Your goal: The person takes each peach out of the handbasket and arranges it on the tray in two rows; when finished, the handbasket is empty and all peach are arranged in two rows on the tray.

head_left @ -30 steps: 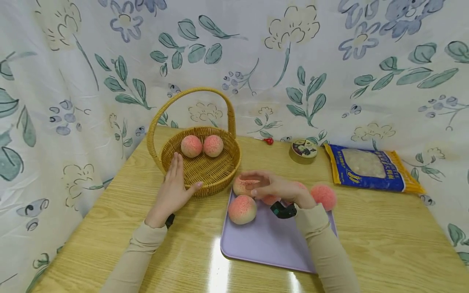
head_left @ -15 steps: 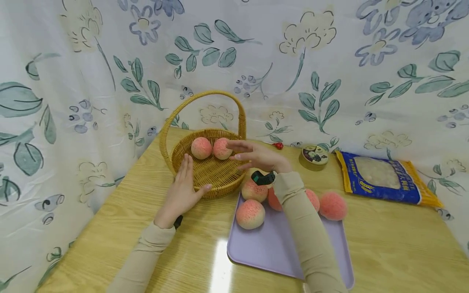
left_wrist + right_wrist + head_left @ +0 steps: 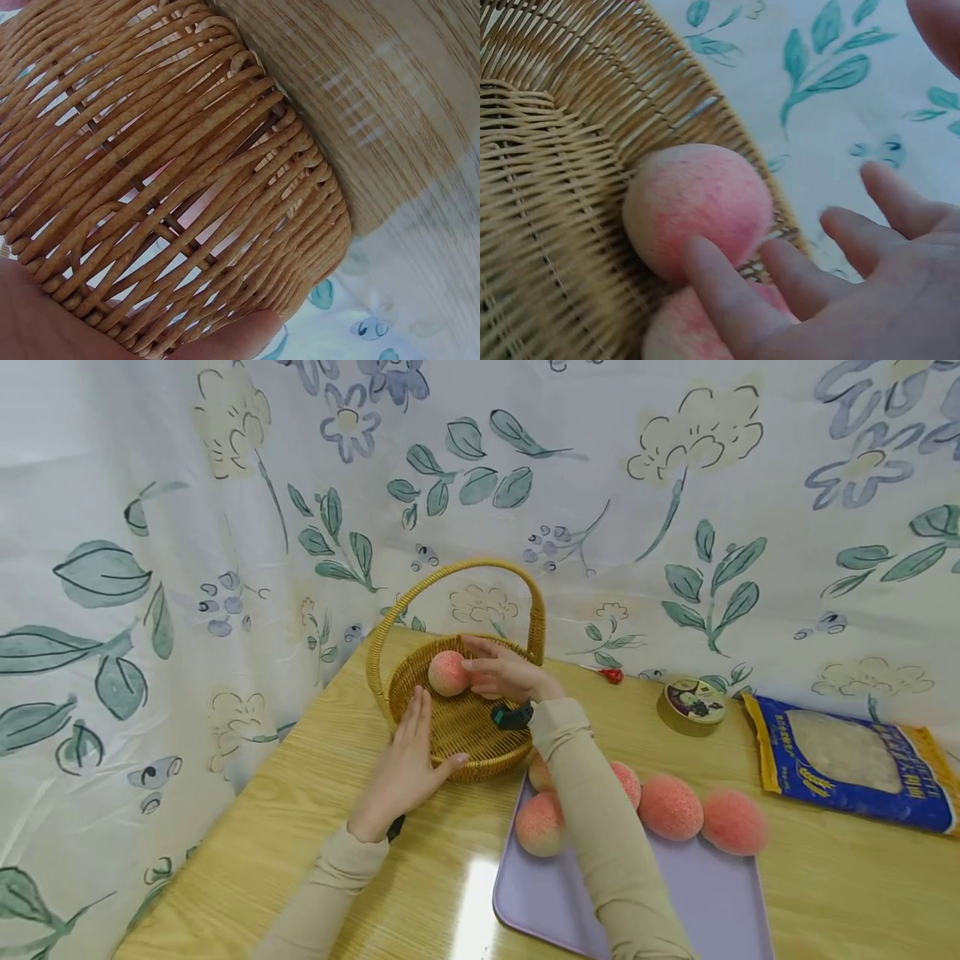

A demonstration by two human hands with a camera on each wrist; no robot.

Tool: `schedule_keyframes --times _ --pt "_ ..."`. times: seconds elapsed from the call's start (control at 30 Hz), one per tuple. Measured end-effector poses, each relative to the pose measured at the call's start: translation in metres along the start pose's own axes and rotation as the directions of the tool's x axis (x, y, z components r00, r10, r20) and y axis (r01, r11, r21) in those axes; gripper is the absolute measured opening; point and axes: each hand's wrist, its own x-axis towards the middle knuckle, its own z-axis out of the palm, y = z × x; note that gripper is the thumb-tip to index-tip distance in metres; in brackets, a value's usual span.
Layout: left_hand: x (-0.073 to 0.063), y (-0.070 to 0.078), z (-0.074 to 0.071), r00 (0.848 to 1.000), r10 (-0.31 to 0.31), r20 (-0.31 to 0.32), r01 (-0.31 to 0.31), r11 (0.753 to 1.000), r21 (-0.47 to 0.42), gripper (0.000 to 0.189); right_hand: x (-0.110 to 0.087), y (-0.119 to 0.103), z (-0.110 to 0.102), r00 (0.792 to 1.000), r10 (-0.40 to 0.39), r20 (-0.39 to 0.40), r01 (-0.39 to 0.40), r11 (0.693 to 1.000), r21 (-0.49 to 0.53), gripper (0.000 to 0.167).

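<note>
A wicker basket (image 3: 491, 767) with an arched handle holds two pink peaches. One peach (image 3: 448, 673) shows beside my right hand (image 3: 506, 672), which hovers over the other. In the right wrist view its fingers are spread and loosely bent; a fingertip overlaps the upper peach (image 3: 697, 210) and may touch it. The lower peach (image 3: 694, 330) is partly covered by the fingers. My left hand (image 3: 401, 768) lies along the basket's near left side, fingers straight, thumb pointing toward the front rim. Woven wall (image 3: 150, 172) fills most of the left wrist view.
A lilac tray (image 3: 540, 902) with several peaches (image 3: 671, 807) is right of the basket, partly hidden under my right forearm. Behind stand a round tin (image 3: 692, 703), a small red item (image 3: 612, 676) and a blue-yellow bag (image 3: 847, 760). A floral curtain closes off the back.
My right hand has gone from above the tray's peaches, leftward into the basket over its peaches. The left hand stays at the basket's side. The head view has turned left.
</note>
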Motion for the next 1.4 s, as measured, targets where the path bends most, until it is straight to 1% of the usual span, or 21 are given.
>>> schedule_keyframes --times 0.17,0.23,0.3,0.37,0.43,0.5,0.6,0.67,0.77,0.87,0.93,1.0,1.03,1.07,1.13,1.23,1.3,1.4 --pt "-0.002 0.0 0.002 1.0 0.001 -0.027 -0.001 1.0 -0.003 0.105 0.02 0.007 0.006 1.0 0.021 -0.023 -0.02 0.999 0.039 0.069" --pt "-0.002 -0.001 0.002 1.0 -0.001 -0.024 0.001 1.0 -0.005 0.105 0.028 0.009 0.008 0.998 0.037 -0.048 -0.035 0.998 0.044 0.069" --pt "-0.002 -0.001 0.001 1.0 -0.001 -0.015 0.001 1.0 -0.012 0.105 0.036 0.012 0.011 0.995 0.056 -0.082 -0.054 0.998 0.024 0.069" --pt "-0.001 -0.001 0.001 1.0 -0.004 -0.003 0.004 1.0 -0.015 0.105 0.045 0.016 0.014 0.991 0.075 -0.112 -0.079 0.996 -0.035 0.068" --pt "0.0 0.001 0.001 1.0 -0.005 0.004 0.005 1.0 -0.02 0.105 0.053 0.02 0.018 0.989 0.077 -0.129 -0.095 0.987 -0.133 0.067" --pt "0.001 0.002 0.001 1.0 0.003 -0.002 -0.003 1.0 -0.023 0.104 0.059 0.024 0.02 0.987 0.069 -0.144 -0.105 0.959 -0.263 0.066" --pt "0.002 0.003 0.001 1.0 0.014 -0.018 -0.014 1.0 -0.017 0.104 0.065 0.028 0.026 0.987 0.051 -0.155 -0.112 0.904 -0.412 0.067" --pt "0.002 0.003 0.001 0.999 0.019 -0.028 -0.019 1.0 -0.012 0.104 0.067 0.029 0.03 0.985 0.046 -0.164 -0.118 0.879 -0.462 0.067" --pt "0.002 0.002 0.0 0.999 0.015 -0.036 -0.015 1.0 -0.009 0.104 0.069 0.031 0.035 0.985 0.037 -0.168 -0.115 0.868 -0.483 0.065" --pt "0.001 0.0 0.001 1.0 0.001 -0.024 -0.001 1.0 -0.015 0.105 0.071 0.035 0.038 0.982 0.039 -0.184 -0.125 0.868 -0.48 0.063" --pt "0.0 0.001 0.002 1.0 -0.005 -0.01 0.004 0.999 -0.032 0.105 0.069 0.037 0.036 0.976 0.041 -0.214 -0.138 0.876 -0.463 0.062" --pt "0.0 0.003 0.005 1.0 -0.006 0.002 0.006 0.999 -0.054 0.104 0.062 0.037 0.033 0.968 0.04 -0.247 -0.144 0.896 -0.42 0.061" --pt "0.0 0.003 0.005 1.0 -0.008 0.006 0.008 0.998 -0.065 0.104 0.058 0.036 0.031 0.966 0.038 -0.257 -0.138 0.912 -0.386 0.061" --pt "-0.001 0.004 0.006 1.0 -0.007 0.005 0.007 0.998 -0.069 0.104 0.055 0.035 0.029 0.965 0.038 -0.258 -0.126 0.935 -0.333 0.061" --pt "-0.001 0.003 0.007 1.0 0.006 -0.004 -0.006 0.997 -0.078 0.104 0.046 0.03 0.027 0.967 0.042 -0.25 -0.103 0.966 -0.238 0.062" --pt "-0.001 0.001 0.008 0.999 0.03 -0.02 -0.031 0.997 -0.066 0.106 0.034 0.019 0.024 0.977 0.047 -0.209 -0.068 0.993 -0.093 0.062" --pt "0.0 0.0 0.007 0.999 0.042 -0.027 -0.044 0.997 -0.06 0.106 0.025 0.011 0.022 0.983 0.042 -0.18 -0.047 0.999 -0.023 0.062" --pt "0.001 -0.003 0.002 0.999 0.043 -0.032 -0.044 0.997 -0.056 0.107 0.013 0.001 0.019 0.99 0.016 -0.142 -0.009 0.999 0.044 0.061"
